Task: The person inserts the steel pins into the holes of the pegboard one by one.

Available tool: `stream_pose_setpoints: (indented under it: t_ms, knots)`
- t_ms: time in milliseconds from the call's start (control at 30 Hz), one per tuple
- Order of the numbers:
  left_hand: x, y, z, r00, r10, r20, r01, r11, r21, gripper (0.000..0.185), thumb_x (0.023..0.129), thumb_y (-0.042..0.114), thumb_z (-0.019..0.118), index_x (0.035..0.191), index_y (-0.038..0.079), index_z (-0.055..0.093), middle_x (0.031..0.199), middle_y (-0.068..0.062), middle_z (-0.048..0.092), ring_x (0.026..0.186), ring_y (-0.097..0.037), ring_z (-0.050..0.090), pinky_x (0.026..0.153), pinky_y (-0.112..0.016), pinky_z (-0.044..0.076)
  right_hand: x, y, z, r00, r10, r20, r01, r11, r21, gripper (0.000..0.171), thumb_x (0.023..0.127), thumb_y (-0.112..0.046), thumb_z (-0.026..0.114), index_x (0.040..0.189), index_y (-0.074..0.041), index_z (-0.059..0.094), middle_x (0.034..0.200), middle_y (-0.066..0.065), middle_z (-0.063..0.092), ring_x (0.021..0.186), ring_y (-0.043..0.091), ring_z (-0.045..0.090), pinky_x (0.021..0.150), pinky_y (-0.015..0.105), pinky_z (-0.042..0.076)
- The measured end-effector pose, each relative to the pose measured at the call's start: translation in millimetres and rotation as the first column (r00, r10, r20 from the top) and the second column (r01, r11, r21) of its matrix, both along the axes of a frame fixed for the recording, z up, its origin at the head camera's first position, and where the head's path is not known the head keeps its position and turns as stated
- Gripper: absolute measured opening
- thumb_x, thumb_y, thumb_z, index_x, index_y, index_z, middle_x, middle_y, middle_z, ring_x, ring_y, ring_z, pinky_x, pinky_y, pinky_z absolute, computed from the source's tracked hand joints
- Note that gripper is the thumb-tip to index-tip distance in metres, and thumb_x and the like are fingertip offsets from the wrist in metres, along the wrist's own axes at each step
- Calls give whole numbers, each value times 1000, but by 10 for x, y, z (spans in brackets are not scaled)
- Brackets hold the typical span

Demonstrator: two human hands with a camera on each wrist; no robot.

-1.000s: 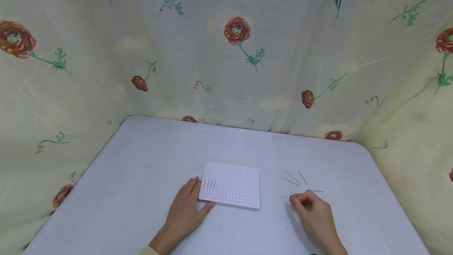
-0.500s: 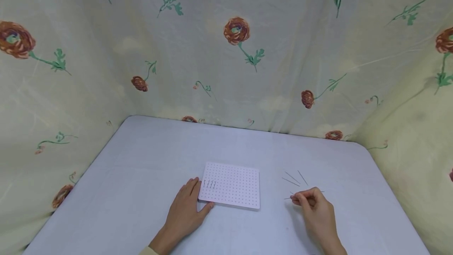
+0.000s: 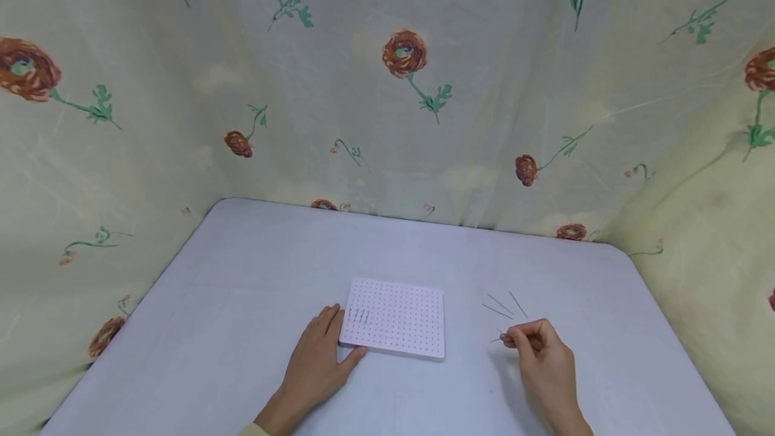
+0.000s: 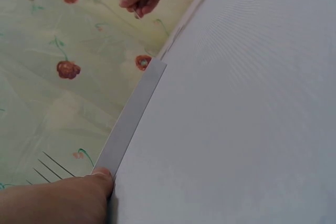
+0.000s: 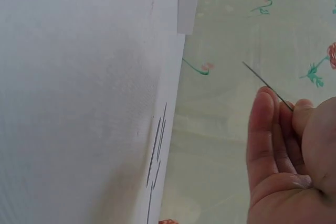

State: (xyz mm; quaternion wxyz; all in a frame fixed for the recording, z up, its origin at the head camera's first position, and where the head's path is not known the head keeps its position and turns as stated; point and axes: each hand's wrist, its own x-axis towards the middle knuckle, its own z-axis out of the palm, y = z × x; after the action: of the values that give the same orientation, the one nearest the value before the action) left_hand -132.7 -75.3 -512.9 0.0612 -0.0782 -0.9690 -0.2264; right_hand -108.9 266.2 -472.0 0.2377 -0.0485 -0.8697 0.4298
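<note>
The right hand (image 3: 541, 358) has shifted slightly away from the pegboard (image 3: 402, 321), pinching 1 thin pin (image 5: 257, 76) above the table (image 3: 272, 254). The left hand (image 3: 316, 358), fingers extended, touches the board's left end. 4 standing pins (image 3: 356, 315) occupy that end; loose pins (image 3: 498, 311) lie on the table near the right hand.

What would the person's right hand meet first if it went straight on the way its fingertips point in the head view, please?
The white perforated board, most likely, with the needle in the right hand leading; depth is unclear, so it might pass above the board instead.
</note>
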Motion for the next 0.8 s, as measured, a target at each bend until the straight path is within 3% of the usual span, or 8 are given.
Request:
stream_pose_setpoints:
  t_ms: [233, 400, 633, 800]
  knots:
    - [24, -17, -49, 1000, -26, 9, 26, 1000, 5, 82, 83, 57, 61, 142, 4, 40, 150, -12, 36, 142, -29, 29, 116, -47, 27, 59, -67, 54, 1000, 10, -11, -10, 1000, 16, 8, 86, 0, 66, 85, -5, 59, 77, 8, 72, 65, -8, 63, 60, 13, 54]
    - [3, -31, -27, 999, -22, -24, 22, 1000, -2, 82, 82, 56, 63, 141, 3, 42, 149, -12, 38, 141, -29, 31, 116, -46, 27, 43, -127, 100, 997, 60, -41, -60, 998, -7, 7, 86, -1, 65, 85, -5, 59, 78, 6, 72, 68, -4, 65, 62, 14, 54]
    - [-1, -29, 5, 999, -31, -13, 31, 999, 12, 82, 82, 55, 63, 141, 3, 41, 150, -13, 37, 142, -30, 31, 116, -47, 27, 70, -301, 220, 994, 90, -65, -87, 995, 48, 12, 84, 6, 64, 83, -4, 59, 76, 4, 71, 67, -5, 63, 59, 9, 51]
    - [-8, -33, -1, 999, -25, -21, 25, 1000, 12, 81, 83, 55, 63, 141, 3, 40, 150, -13, 37, 142, -30, 30, 116, -46, 27, 41, -391, 253, 981, 162, -110, -156, 985, 68, 14, 83, 8, 64, 82, -5, 59, 76, 4, 69, 68, -2, 65, 60, 8, 51]
